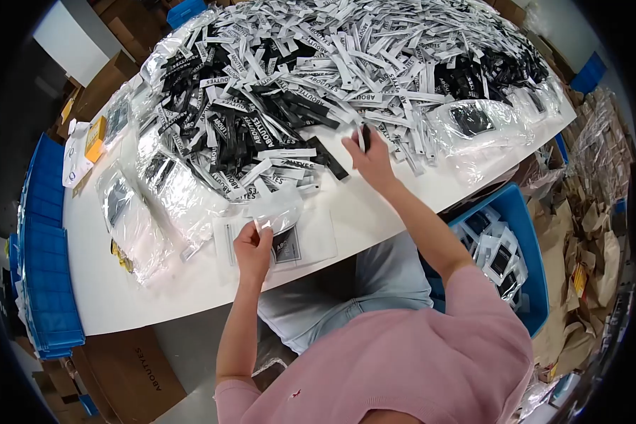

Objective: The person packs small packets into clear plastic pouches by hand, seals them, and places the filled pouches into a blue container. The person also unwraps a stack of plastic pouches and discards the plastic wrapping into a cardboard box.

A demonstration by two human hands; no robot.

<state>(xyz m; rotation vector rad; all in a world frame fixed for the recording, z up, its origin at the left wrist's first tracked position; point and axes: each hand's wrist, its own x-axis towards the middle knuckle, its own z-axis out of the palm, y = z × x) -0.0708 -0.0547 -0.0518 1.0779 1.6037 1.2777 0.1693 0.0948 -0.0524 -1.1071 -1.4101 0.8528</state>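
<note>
My left hand (254, 251) is closed, pinching the edge of a clear plastic bag (281, 209) at the table's near edge. Beneath it lies a dark printed label or card (287, 247) marked with white letters, partly covered by the plastic. Farther right, my right hand (372, 161) is raised above the table, its fingers closed on a small black strip (365, 137). Just beyond both hands spreads a big heap of white strips (374, 63) with "ABOUTYES" lettering. Black strips (251, 134) with the same lettering are mixed in.
Stacks of clear bags lie on the white table (124, 304), at left (131, 219) and right (477, 131). A blue bin (537, 275) of filled bags stands by my right side. Blue trays (46, 261) line the left edge. Brown paper (572, 275) covers the right.
</note>
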